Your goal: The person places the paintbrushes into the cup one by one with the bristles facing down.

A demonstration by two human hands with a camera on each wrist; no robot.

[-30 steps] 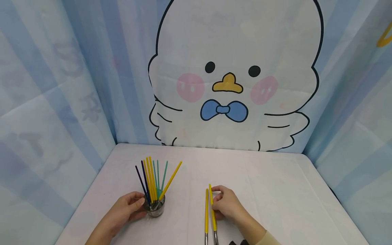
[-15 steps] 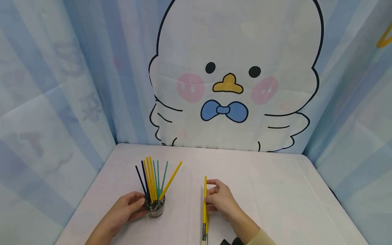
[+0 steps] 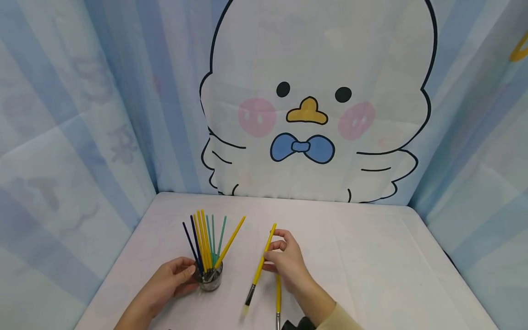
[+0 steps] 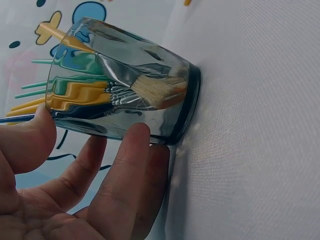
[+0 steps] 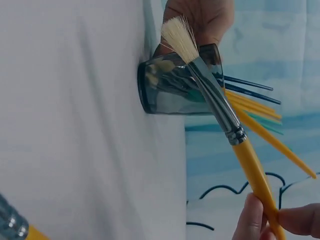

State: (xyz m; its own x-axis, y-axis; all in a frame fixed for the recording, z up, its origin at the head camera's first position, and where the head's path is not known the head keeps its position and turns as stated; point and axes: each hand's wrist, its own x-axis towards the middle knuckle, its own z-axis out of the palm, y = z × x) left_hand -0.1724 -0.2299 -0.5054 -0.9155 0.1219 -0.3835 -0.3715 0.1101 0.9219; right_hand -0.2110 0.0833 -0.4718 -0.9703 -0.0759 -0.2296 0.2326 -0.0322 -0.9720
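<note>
My left hand (image 3: 167, 280) holds the side of a clear glass (image 3: 211, 286) that stands upright on the table. In the left wrist view its thumb is at the rim and its fingers (image 4: 122, 175) lie along the wall. Several paintbrushes (image 3: 205, 243) with yellow, green and dark blue handles stand in the glass, bristles down. My right hand (image 3: 288, 262) pinches a yellow paintbrush (image 3: 262, 262) by its handle, to the right of the glass. That brush tilts, its pale bristles (image 5: 179, 39) low and towards me. A second yellow paintbrush (image 3: 278, 295) lies below my right hand, partly covered by it.
A white cloth covers the table (image 3: 371, 256). Behind it hangs a backdrop (image 3: 309, 174) with a cartoon bird, and blue-striped curtains (image 3: 62, 137) flank both sides. A small black object (image 3: 299, 324) shows by the right wrist at the bottom edge.
My right hand has lifted one yellow paintbrush off the table and moved it left and forward, tilting it towards the glass. The other yellow brush stays down. My left hand has not moved.
</note>
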